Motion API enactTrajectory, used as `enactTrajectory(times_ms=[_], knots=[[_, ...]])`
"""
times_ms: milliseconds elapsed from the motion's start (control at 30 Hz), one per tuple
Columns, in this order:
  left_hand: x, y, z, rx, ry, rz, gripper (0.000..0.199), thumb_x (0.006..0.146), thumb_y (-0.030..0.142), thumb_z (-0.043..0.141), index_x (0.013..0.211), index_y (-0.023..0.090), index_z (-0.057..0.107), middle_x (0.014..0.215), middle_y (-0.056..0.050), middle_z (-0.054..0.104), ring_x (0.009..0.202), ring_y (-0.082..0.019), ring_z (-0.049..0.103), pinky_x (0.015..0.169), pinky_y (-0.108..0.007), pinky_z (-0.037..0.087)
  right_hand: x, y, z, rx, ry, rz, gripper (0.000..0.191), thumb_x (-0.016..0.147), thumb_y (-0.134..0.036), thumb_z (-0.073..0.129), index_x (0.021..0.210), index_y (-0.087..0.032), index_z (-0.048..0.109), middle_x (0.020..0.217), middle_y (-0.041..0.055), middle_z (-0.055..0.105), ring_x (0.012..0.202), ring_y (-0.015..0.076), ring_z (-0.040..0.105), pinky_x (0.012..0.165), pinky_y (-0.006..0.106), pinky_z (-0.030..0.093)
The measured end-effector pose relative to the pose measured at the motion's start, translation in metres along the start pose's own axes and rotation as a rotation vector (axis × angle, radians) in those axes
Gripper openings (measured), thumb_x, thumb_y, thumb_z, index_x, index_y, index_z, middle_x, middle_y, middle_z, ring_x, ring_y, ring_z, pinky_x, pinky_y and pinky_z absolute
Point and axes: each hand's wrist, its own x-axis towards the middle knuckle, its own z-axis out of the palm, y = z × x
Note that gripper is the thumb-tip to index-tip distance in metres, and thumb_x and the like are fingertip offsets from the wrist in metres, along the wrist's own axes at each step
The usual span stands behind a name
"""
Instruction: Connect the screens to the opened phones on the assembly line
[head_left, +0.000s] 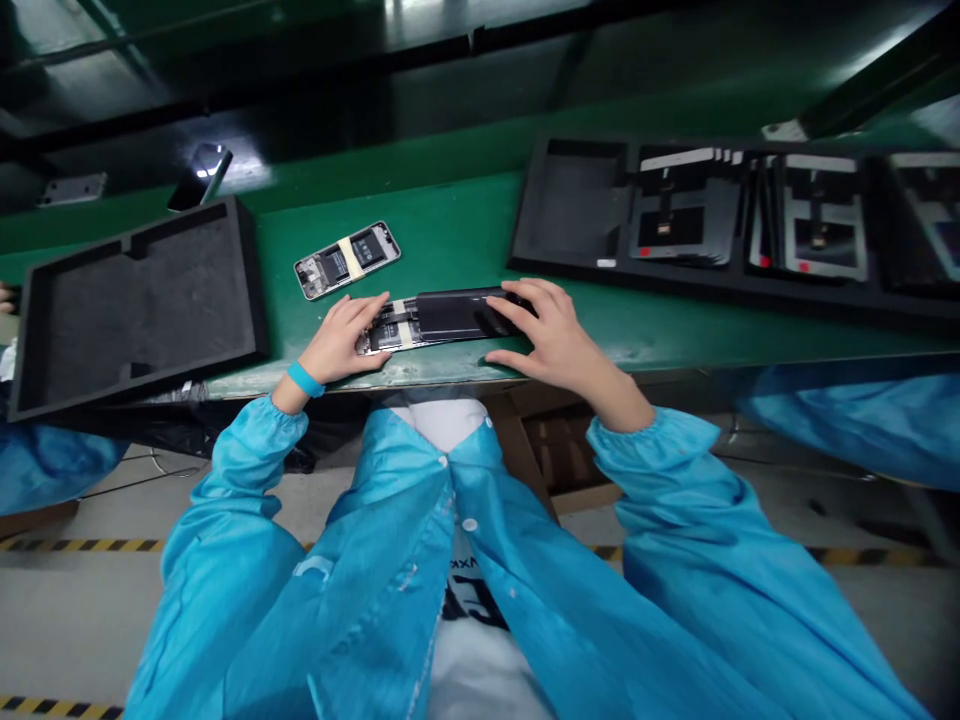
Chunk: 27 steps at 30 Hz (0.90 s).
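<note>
My left hand (343,338), with a blue band at its wrist, grips the left end of an opened phone body (391,330) between thumb and fingers. Its inside shows, with pale tape across dark parts. A black phone screen panel (454,315) lies against the body's right side, dark face up. My right hand (546,338) holds this panel by its right end, fingers on top and thumb along the near edge. Just beyond, a second opened phone body (349,260) rests on the green bench (465,225), tape across its middle.
On the left stands a black foam tray (150,300). A long black foam tray (574,205) at the right holds several upright screen panels (682,205) in slots. A dark phone (202,175) sits at the back left. Blue sleeves of other people (862,420) show at both sides.
</note>
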Motion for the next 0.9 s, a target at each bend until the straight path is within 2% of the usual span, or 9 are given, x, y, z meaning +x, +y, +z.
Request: enactTrajectory(times_ms=[133, 233, 367, 567, 800, 900], knots=[[-0.001, -0.001, 0.001, -0.017, 0.033, 0.022, 0.093, 0.092, 0.055, 0.069, 0.171, 0.018, 0.034, 0.164, -0.019, 0.053, 0.154, -0.038, 0.05, 0.135, -0.062, 0.029, 0.001, 0.003, 0.004, 0.046, 0.031, 0.051, 0.1, 0.093, -0.079, 0.064, 0.173, -0.026, 0.035, 0.162, 0.0191, 0.051, 0.152, 0.045, 0.044, 0.127, 0.069, 0.035], [-0.009, -0.002, -0.002, -0.053, 0.073, 0.018, 0.096, 0.093, 0.063, 0.071, 0.17, 0.019, 0.036, 0.168, -0.021, 0.047, 0.157, -0.039, 0.046, 0.133, -0.059, 0.036, 0.001, 0.004, 0.004, 0.058, 0.03, 0.079, 0.103, 0.094, -0.077, 0.064, 0.174, -0.024, 0.03, 0.166, 0.0194, 0.048, 0.155, 0.0454, 0.042, 0.129, 0.069, 0.033], [-0.026, -0.003, -0.009, -0.063, 0.11, -0.023, 0.086, 0.095, 0.073, 0.067, 0.162, 0.02, 0.05, 0.165, -0.022, 0.049, 0.155, -0.039, 0.048, 0.13, -0.061, 0.041, 0.002, 0.001, 0.003, 0.049, 0.025, 0.113, 0.098, 0.094, -0.074, 0.066, 0.172, -0.024, 0.034, 0.165, 0.0192, 0.05, 0.155, 0.0452, 0.044, 0.129, 0.07, 0.034], [-0.037, -0.009, -0.012, -0.011, 0.092, 0.003, 0.066, 0.101, 0.068, 0.061, 0.149, 0.023, 0.064, 0.161, -0.021, 0.054, 0.152, -0.037, 0.051, 0.127, -0.063, 0.044, 0.004, -0.003, 0.001, 0.049, 0.041, 0.116, 0.095, 0.092, -0.075, 0.066, 0.168, -0.023, 0.042, 0.158, 0.0187, 0.055, 0.148, 0.0467, 0.05, 0.126, 0.071, 0.039], [-0.035, -0.009, -0.016, 0.102, 0.058, 0.072, 0.056, 0.104, 0.06, 0.062, 0.146, 0.024, 0.067, 0.162, -0.02, 0.056, 0.153, -0.038, 0.053, 0.124, -0.065, 0.048, 0.003, -0.005, 0.001, 0.024, 0.056, 0.121, 0.092, 0.093, -0.079, 0.062, 0.166, -0.025, 0.045, 0.154, 0.0166, 0.058, 0.144, 0.045, 0.054, 0.127, 0.068, 0.041], [-0.035, -0.006, -0.016, 0.15, 0.039, 0.082, 0.054, 0.105, 0.057, 0.062, 0.147, 0.024, 0.066, 0.167, -0.021, 0.051, 0.153, -0.04, 0.053, 0.122, -0.066, 0.05, 0.003, -0.004, 0.001, 0.017, 0.06, 0.114, 0.092, 0.093, -0.078, 0.064, 0.166, -0.024, 0.045, 0.153, 0.0179, 0.059, 0.143, 0.0449, 0.055, 0.125, 0.068, 0.042]])
